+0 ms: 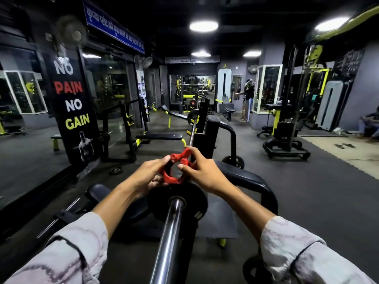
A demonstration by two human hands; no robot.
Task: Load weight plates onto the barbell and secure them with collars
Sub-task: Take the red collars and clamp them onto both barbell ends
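A steel barbell sleeve (171, 232) runs from the bottom of the view up to a black weight plate (192, 198) loaded on it. Above the plate I hold a red plastic collar (174, 171) with both hands. My left hand (148, 176) grips its left side, thumb on top. My right hand (202, 169) pinches its right side and the lever. The collar is off the bar, its ring open to the camera. The far end of the bar (192, 131) carries another black plate (192, 114).
The bar rests on a black rack with a padded bench (160, 136) to the left. A small plate (116, 171) lies on the floor at left. A curved black frame (252, 181) stands to my right. A person (247, 99) stands far back; another sits at far right.
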